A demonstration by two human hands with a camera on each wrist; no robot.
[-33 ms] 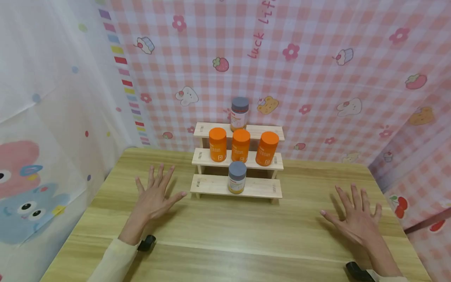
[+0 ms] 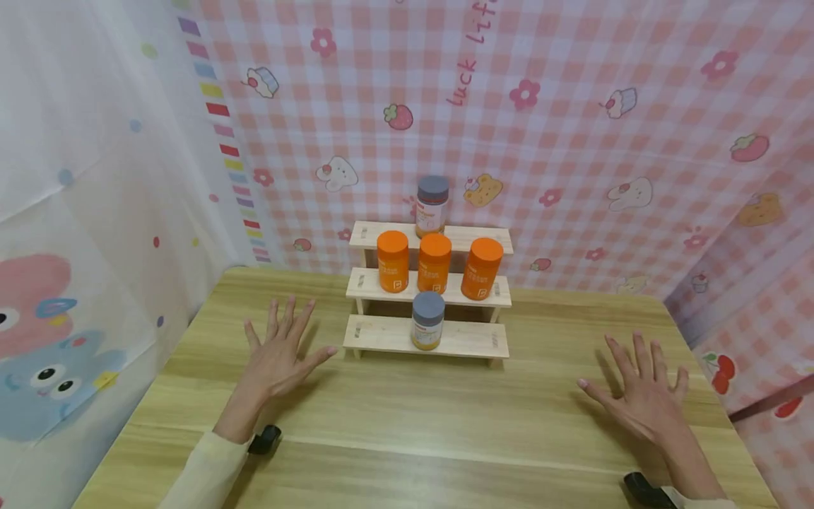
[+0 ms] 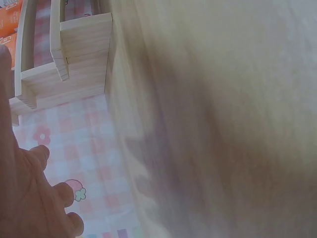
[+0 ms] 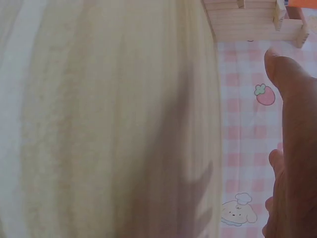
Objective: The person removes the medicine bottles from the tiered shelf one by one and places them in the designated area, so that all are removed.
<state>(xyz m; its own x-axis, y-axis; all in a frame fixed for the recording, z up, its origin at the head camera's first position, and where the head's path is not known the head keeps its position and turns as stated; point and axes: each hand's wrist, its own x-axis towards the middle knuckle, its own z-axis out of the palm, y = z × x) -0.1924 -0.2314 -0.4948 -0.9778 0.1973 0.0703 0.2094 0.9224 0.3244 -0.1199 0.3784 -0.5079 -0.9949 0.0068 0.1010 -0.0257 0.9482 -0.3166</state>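
Note:
A three-tier wooden rack (image 2: 381,338) stands at the back middle of the table. One grey-lidded bottle (image 2: 427,322) is on its lowest tier, and another grey-lidded bottle (image 2: 432,207) is on the top tier. Three orange bottles, a left one (image 2: 393,261), a middle one (image 2: 435,264) and a right one (image 2: 482,269), share the middle tier. My left hand (image 2: 278,362), fingers spread and holding nothing, is left of the rack, its thumb pointing at the lowest tier. To the right, farther from the rack, my right hand (image 2: 645,396) is spread and holds nothing. Both wrist views show hand shadows on the wood.
The wooden table (image 2: 407,431) ends at the back against a pink checked cloth (image 2: 572,148). A white cloth with cartoon prints (image 2: 95,191) hangs along the left side. Black straps sit at both wrists.

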